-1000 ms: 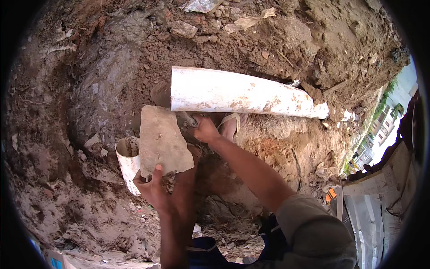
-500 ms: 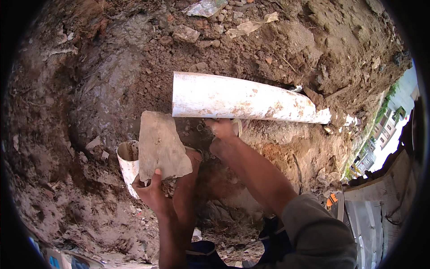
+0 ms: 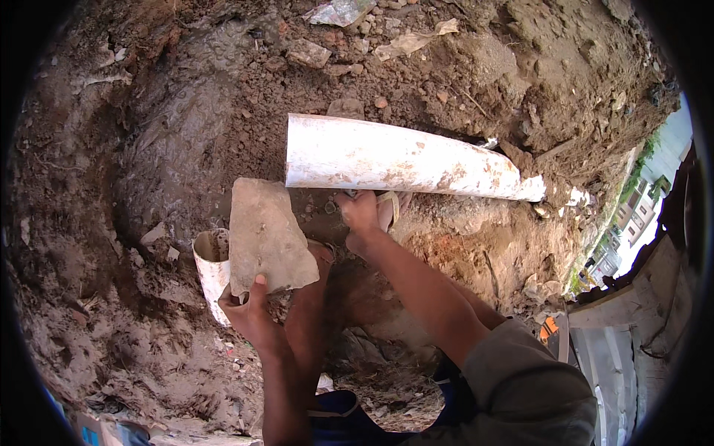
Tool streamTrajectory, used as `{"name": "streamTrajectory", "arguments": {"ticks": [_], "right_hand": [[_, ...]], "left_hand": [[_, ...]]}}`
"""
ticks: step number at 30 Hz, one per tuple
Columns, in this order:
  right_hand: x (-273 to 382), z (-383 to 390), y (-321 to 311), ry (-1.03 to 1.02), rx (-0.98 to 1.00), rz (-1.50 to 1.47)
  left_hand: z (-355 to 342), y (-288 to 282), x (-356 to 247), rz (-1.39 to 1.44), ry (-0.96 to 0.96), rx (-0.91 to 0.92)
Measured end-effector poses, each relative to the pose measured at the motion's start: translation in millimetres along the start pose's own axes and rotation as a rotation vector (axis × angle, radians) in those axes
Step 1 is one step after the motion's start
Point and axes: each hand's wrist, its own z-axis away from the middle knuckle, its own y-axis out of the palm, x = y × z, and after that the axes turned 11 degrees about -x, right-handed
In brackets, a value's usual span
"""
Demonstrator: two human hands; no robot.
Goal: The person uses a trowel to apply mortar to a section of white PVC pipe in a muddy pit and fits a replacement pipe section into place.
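Observation:
A flat, grey-brown stone slab [image 3: 264, 234] is gripped at its lower edge by my left hand [image 3: 251, 316], with the thumb on top. Its upper corner reaches the open end of a long white pipe [image 3: 394, 157] smeared with mud. My right hand [image 3: 362, 212] is down at the near side of that pipe, close under its edge. Its fingers are partly hidden there, so their grip does not show. Beside it is a pale strap [image 3: 388, 208], perhaps of a sandal. A second white pipe [image 3: 211, 271] stands upright, open end up, left of the slab.
Wet mud [image 3: 167, 149] and rough soil lie around the pipes. Small stones [image 3: 346, 108] sit beyond the long pipe, with a crumpled plastic scrap [image 3: 342, 11] farther off. Corrugated metal sheets [image 3: 602, 372] stand at the lower right, and a slope rises at the right.
The view has shifted slightly. A stone and a small round lump beyond the long pipe show more plainly now. My right hand has shifted a little; my left keeps hold of the slab.

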Motion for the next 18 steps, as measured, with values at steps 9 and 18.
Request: {"name": "streamTrajectory", "arguments": {"ticks": [9,18], "right_hand": [[-13,-56,16,-0.495,-0.063,0.367],[-27,-95,-5,-0.684,0.004,0.806]], "left_hand": [[-1,3,-2,0.023,0.013,-0.024],[-2,3,6,-0.016,-0.004,-0.034]]}}
